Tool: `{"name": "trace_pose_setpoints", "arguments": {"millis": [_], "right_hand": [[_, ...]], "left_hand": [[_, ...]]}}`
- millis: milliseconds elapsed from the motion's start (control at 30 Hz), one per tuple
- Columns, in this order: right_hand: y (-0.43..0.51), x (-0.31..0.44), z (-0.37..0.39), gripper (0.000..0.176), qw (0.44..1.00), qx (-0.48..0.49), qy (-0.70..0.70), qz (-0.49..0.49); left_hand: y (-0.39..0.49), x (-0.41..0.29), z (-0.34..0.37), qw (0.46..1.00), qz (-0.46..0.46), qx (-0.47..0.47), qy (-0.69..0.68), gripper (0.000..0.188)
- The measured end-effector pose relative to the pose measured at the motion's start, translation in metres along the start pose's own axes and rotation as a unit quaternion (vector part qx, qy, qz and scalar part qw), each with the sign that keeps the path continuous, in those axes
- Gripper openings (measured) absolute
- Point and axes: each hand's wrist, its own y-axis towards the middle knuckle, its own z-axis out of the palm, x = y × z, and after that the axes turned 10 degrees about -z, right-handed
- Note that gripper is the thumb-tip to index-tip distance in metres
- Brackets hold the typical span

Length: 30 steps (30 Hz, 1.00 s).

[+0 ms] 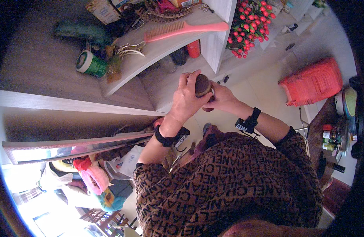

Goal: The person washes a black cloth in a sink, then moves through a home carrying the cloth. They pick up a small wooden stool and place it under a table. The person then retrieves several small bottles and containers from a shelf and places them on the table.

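Observation:
A small dark jar or cup with a brown top (202, 85) is held between both hands in front of the shelf unit. My left hand (186, 96) wraps its fingers around the top end. From the other side, my right hand (222, 96) grips the lower part, whose shape is mostly hidden by the fingers. Nearest on the shelf above lies a pink comb (186, 29), with metal hair clips (131, 49) and a green jar with a white rim (91, 63) to its left. Each wrist wears a black strap with a small device.
A grey wooden shelf edge (158, 60) runs just beyond the hands, with dark and red containers (193, 49) below. Red artificial berries (251, 26) stand past the upright panel. A red plastic stool (312, 81) is at right; a framed mirror (81, 145) is at left.

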Motion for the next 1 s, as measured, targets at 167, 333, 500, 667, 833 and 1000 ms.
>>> {"name": "trace_pose_setpoints", "arguments": {"millis": [167,333,500,667,833,1000], "right_hand": [[-0.023,-0.024,-0.015,0.068,0.997,-0.071,-0.007,0.001],[-0.055,-0.038,-0.031,0.069,0.986,-0.119,0.089,0.080],[-0.088,-0.039,-0.049,0.067,0.975,-0.131,0.072,0.164],[-0.114,-0.044,-0.057,0.064,0.953,-0.190,0.136,0.194],[-0.134,-0.053,-0.066,0.067,0.944,-0.217,0.125,0.214],[-0.150,-0.068,-0.066,0.079,0.954,-0.252,0.045,0.156]], "left_hand": [[0.059,0.067,-0.048,0.990,0.002,-0.105,0.091,0.061],[0.100,0.187,-0.093,0.867,-0.140,-0.221,0.425,0.036],[0.123,0.247,-0.080,0.871,-0.167,-0.170,0.430,0.038],[0.125,0.269,-0.074,0.884,-0.156,-0.154,0.413,0.040],[0.108,0.274,-0.075,0.873,-0.162,-0.155,0.433,0.044],[0.085,0.269,-0.081,0.732,-0.008,-0.167,0.661,0.059]]}}
